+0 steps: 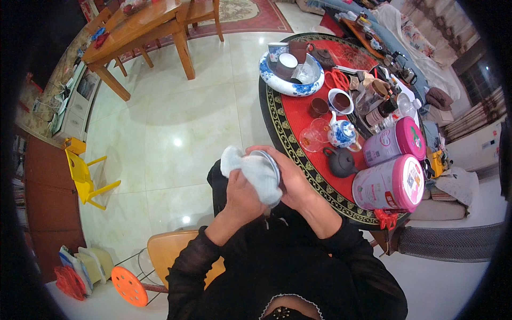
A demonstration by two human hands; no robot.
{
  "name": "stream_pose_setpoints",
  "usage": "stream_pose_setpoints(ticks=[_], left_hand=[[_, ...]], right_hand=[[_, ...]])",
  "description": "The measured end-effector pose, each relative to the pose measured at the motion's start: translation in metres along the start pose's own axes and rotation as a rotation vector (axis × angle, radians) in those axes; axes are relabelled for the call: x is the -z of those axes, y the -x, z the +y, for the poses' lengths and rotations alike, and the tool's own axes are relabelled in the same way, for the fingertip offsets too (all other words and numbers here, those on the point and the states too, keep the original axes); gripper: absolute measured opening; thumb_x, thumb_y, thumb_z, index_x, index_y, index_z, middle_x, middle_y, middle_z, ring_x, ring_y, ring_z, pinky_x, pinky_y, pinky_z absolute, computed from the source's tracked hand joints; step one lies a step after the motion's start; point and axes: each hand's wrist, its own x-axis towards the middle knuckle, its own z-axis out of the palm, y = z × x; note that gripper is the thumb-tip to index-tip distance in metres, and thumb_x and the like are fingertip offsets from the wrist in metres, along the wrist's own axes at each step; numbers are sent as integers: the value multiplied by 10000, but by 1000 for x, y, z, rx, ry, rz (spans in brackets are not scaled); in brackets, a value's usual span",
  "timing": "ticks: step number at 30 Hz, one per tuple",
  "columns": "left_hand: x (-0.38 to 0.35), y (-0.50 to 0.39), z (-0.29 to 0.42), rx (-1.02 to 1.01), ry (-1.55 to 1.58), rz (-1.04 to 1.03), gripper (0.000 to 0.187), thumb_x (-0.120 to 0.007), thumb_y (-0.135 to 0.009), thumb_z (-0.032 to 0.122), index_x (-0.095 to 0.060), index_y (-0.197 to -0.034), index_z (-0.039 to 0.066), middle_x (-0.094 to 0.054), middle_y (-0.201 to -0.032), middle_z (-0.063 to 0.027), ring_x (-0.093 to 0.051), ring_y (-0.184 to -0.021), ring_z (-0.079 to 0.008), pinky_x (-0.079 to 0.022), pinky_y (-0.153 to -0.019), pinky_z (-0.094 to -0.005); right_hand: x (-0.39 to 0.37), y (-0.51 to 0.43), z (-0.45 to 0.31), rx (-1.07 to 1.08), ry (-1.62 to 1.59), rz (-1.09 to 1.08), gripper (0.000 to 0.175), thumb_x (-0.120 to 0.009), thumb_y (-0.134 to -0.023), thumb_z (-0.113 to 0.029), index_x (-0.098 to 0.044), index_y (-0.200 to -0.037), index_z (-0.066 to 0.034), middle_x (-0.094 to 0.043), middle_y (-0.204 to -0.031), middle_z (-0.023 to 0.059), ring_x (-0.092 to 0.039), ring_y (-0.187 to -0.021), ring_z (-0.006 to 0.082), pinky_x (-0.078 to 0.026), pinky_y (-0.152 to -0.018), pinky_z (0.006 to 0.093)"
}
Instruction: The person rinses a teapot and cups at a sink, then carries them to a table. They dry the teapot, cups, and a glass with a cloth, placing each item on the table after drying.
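Note:
Above my lap, my left hand (pixel 243 196) grips a white cloth (pixel 256 174) and presses it against a small cup or bowl with a blue-edged rim (pixel 273 161). My right hand (pixel 294 180) holds that vessel from the other side. Most of the vessel is hidden by the cloth and my fingers, so its exact kind is unclear. To the right on the red table mat stand a blue-and-white porcelain teapot (pixel 342 134), a dark clay teapot (pixel 341 162) and a brown cup (pixel 319 107). Another brown cup (pixel 341 102) sits inside a white bowl (pixel 335 93).
A blue-and-white basin (pixel 290 91) holds several cups. Two pink-lidded tins (pixel 376 188) stand near the table's edge, beside jars (pixel 382 111) and bottles. A yellow child's chair (pixel 82 178), an orange stool (pixel 129 286) and a wooden table (pixel 136 40) stand on the tiled floor to the left.

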Motion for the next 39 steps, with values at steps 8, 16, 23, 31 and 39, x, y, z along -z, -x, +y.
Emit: stream_pose_setpoints(ticks=[8,16,23,31,39], left_hand=[[10,-17,12,697,573,454,304,-515,-1021,253,-636,-985,-24,-654,-903,-43,-607,-815,-126,-483,-711,-282],[5,-24,-21,1256,1745,383,375,-520,-982,388,-631,-979,30,-683,-883,-118,-668,-797,-241,-542,-745,-343],[3,-14,-38,1298,1623,608,480,-443,-982,452,-639,-1016,15,-685,-946,-156,-669,-890,-317,-539,-858,-451],[1,25,-48,1261,1684,586,497,-412,-982,449,-653,-1005,15,-686,-950,-159,-661,-893,-338,-531,-866,-460],[-2,24,-41,1266,1735,509,368,-447,-996,380,-611,-1010,51,-667,-925,-136,-670,-844,-299,-557,-793,-420]], right_hand=[[33,10,-2,21,240,-26,317,-494,-1033,-297,-578,-1186,-33,-590,-1067,12,-556,-980,93,-464,-861,264],[24,17,-27,249,630,-163,187,-684,-923,-174,-666,-971,6,-583,-883,14,-545,-818,86,-454,-713,260],[37,-3,-66,676,1096,23,147,-691,-876,-124,-694,-933,12,-617,-801,95,-628,-727,189,-487,-659,305],[94,-6,-114,1023,1116,651,126,-677,-924,-115,-689,-981,-3,-597,-786,-10,-540,-701,64,-435,-635,223],[141,33,-148,1115,1132,1137,189,-669,-919,-140,-684,-1038,7,-669,-859,89,-636,-761,181,-497,-687,317]])
